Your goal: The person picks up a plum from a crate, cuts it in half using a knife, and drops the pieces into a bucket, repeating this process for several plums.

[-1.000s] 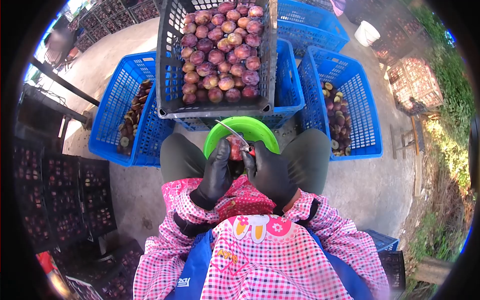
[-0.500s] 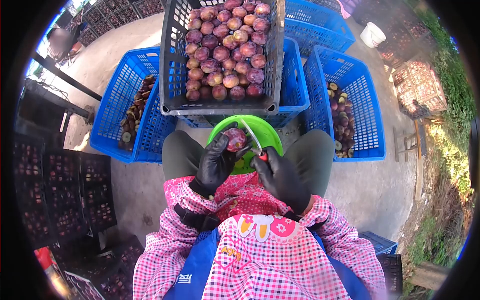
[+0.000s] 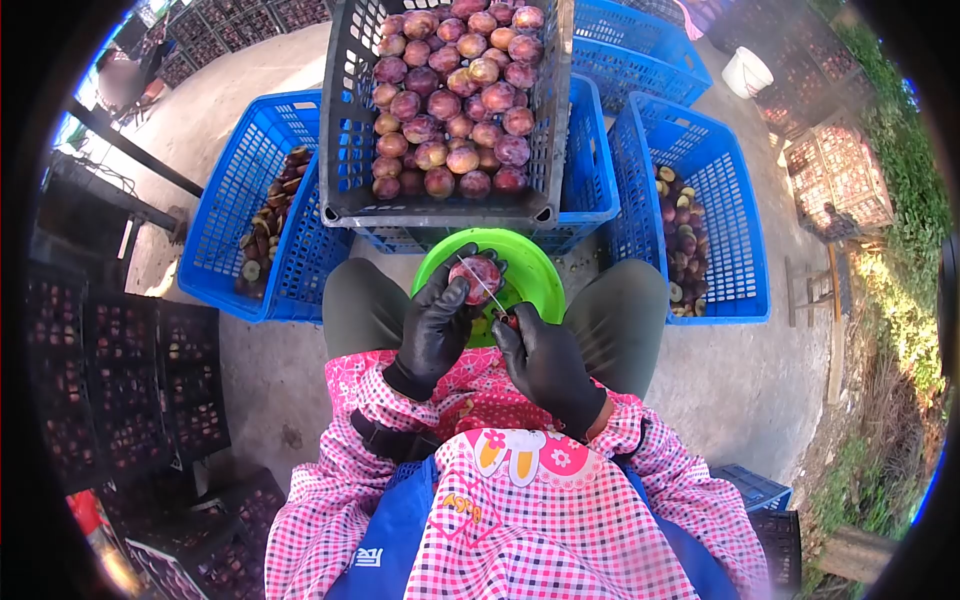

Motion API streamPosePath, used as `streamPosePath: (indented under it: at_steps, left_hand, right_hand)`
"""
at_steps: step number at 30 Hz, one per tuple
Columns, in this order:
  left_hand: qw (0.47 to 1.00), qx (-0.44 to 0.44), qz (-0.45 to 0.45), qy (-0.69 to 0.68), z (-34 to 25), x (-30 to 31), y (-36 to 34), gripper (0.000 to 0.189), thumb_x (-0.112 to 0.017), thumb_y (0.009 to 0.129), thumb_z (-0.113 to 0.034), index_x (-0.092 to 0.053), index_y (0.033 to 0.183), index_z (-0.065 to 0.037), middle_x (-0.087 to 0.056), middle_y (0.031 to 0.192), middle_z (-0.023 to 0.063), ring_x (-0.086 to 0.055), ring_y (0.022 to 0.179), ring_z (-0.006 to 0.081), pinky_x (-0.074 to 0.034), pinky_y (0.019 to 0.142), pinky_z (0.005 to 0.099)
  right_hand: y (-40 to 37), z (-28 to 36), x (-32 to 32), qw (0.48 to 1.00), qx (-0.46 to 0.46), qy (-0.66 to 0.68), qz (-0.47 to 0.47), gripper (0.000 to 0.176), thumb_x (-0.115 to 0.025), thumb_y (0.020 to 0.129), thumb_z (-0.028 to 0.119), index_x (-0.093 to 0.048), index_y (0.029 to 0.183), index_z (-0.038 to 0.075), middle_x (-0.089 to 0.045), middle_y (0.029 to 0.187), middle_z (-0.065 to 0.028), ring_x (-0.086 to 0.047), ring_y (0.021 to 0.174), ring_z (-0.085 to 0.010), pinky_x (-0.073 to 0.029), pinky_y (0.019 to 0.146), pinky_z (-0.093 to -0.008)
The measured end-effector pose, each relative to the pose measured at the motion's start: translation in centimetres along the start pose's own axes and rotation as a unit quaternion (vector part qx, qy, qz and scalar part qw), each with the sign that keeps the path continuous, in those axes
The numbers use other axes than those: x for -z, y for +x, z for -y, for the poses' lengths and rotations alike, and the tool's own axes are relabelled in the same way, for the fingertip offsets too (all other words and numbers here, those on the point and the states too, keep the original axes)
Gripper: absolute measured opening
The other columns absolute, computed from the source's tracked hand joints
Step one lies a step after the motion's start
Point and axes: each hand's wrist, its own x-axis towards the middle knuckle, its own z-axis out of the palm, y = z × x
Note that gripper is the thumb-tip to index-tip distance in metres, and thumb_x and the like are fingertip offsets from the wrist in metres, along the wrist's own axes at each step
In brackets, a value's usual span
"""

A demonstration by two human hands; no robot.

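A reddish-purple plum (image 3: 477, 281) is held in the fingers of my black-gloved left hand (image 3: 434, 325). My right hand (image 3: 548, 362), gloved in black too, is closed round the red handle of a small knife (image 3: 481, 284). The thin blade lies across the plum's face, pointing up and left. Beneath both hands a bright green basin (image 3: 545, 272) sits between my knees, with some yellowish-green pieces in it. Just beyond the basin, a dark crate (image 3: 440, 213) heaped with whole plums (image 3: 460, 110) rests on a blue crate.
Blue crates stand left (image 3: 215, 230) and right (image 3: 735, 200), each partly filled with cut plums. Dark crates of fruit (image 3: 130, 380) are stacked at the left. A white bucket (image 3: 747, 72) is at the upper right. Another person (image 3: 122, 85) is at the far upper left.
The knife has moved left, from beside the plum to across its face. My right hand has shifted slightly left and down with it. The left hand still holds the plum.
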Motion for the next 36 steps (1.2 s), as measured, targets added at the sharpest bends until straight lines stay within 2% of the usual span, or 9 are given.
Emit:
streamPosePath:
  at_steps: [14, 19, 23, 25, 26, 28, 32, 34, 36]
  left_hand:
    - [0.988, 0.129, -0.003, -0.082, 0.8, -0.4, -0.1, 0.055, -0.046, 0.104, -0.039, -0.042, 0.141, 0.001, -0.053, 0.137, 0.0169, -0.052, 0.128, 0.0261, -0.041, 0.11, 0.0408]
    - [0.921, -0.046, 0.054, 0.382, -0.6, -1.4, -0.7, 0.05, -0.049, 0.104, -0.034, -0.042, 0.141, 0.0, -0.056, 0.131, 0.011, -0.054, 0.121, 0.0187, -0.042, 0.106, 0.0371]
    - [0.953, -0.018, 0.015, 0.301, -1.1, -2.8, -0.7, 0.05, -0.057, 0.101, -0.028, -0.042, 0.14, -0.001, -0.055, 0.129, 0.0111, -0.055, 0.119, 0.0185, -0.046, 0.101, 0.035]
    - [0.981, 0.15, -0.046, -0.115, -0.4, -2.3, -0.6, 0.053, -0.065, 0.097, -0.021, -0.041, 0.14, -0.002, -0.055, 0.13, 0.0113, -0.054, 0.119, 0.0183, -0.048, 0.098, 0.033]
    - [0.981, 0.15, -0.047, -0.116, -0.5, -2.2, -0.7, 0.053, -0.065, 0.097, -0.021, -0.041, 0.14, -0.002, -0.055, 0.13, 0.0113, -0.054, 0.119, 0.0183, -0.048, 0.098, 0.033]
    - [0.929, 0.002, -0.009, 0.37, -1.0, -1.8, -0.9, 0.051, -0.062, 0.099, -0.027, -0.043, 0.139, -0.002, -0.055, 0.132, 0.0111, -0.055, 0.12, 0.0195, -0.046, 0.102, 0.0338]
    - [0.929, -0.028, 0.055, 0.365, -1.9, -2.3, -0.5, 0.049, -0.059, 0.101, -0.032, -0.046, 0.136, -0.001, -0.056, 0.13, 0.0099, -0.055, 0.118, 0.0181, -0.045, 0.103, 0.0337]
    - [0.995, 0.083, -0.023, 0.056, -1.0, -1.1, -0.7, 0.047, -0.057, 0.101, -0.034, -0.048, 0.133, 0.0, -0.058, 0.127, 0.0094, -0.056, 0.117, 0.0178, -0.042, 0.104, 0.0324]
    - [0.992, 0.093, -0.056, 0.069, -1.0, -1.2, -0.9, 0.046, -0.06, 0.1, -0.029, -0.049, 0.133, 0.0, -0.058, 0.126, 0.0091, -0.056, 0.117, 0.0182, -0.041, 0.105, 0.0315]
  right_hand:
    - [-0.2, -2.3, -3.0, 0.996, -0.003, -0.079, -0.047, 0.026, -0.056, 0.097, 0.028, -0.052, 0.104, 0.004, -0.061, 0.064, -0.0197, -0.062, 0.057, -0.0411, -0.048, 0.052, -0.0517]
    - [-0.4, -2.5, -2.1, 0.997, 0.051, 0.025, -0.059, 0.025, -0.058, 0.096, 0.027, -0.053, 0.105, 0.004, -0.062, 0.066, -0.0191, -0.062, 0.058, -0.0418, -0.048, 0.052, -0.0501]
    - [-0.1, -1.6, -1.7, 0.994, 0.07, 0.028, -0.077, 0.023, -0.06, 0.095, 0.025, -0.052, 0.102, 0.004, -0.062, 0.067, -0.0194, -0.062, 0.059, -0.0421, -0.047, 0.052, -0.0507]
    - [-0.4, -1.7, -2.1, 0.997, 0.025, -0.055, -0.046, 0.022, -0.061, 0.095, 0.023, -0.052, 0.102, 0.004, -0.062, 0.068, -0.0194, -0.062, 0.06, -0.0421, -0.047, 0.052, -0.0505]
    - [-0.4, -2.0, -2.2, 0.997, 0.025, -0.056, -0.045, 0.022, -0.061, 0.095, 0.023, -0.052, 0.102, 0.004, -0.062, 0.068, -0.0194, -0.062, 0.06, -0.0421, -0.047, 0.052, -0.0505]
    - [-0.5, -2.6, -2.0, 0.998, 0.047, 0.025, -0.036, 0.022, -0.06, 0.096, 0.024, -0.052, 0.102, 0.005, -0.062, 0.068, -0.0187, -0.062, 0.059, -0.0412, -0.048, 0.052, -0.05]
    - [-0.2, -2.0, -1.4, 0.996, 0.067, 0.025, -0.046, 0.021, -0.059, 0.096, 0.024, -0.052, 0.101, 0.004, -0.062, 0.068, -0.0188, -0.062, 0.059, -0.0408, -0.048, 0.052, -0.0499]
    - [-0.3, -2.2, -1.8, 0.997, 0.06, 0.0, -0.049, 0.022, -0.06, 0.096, 0.024, -0.051, 0.102, 0.004, -0.062, 0.068, -0.0189, -0.063, 0.06, -0.0407, -0.048, 0.052, -0.05]
    - [-0.5, -2.3, -1.9, 0.997, 0.057, 0.003, -0.047, 0.023, -0.06, 0.096, 0.024, -0.051, 0.102, 0.004, -0.062, 0.068, -0.0189, -0.063, 0.061, -0.0408, -0.048, 0.052, -0.05]
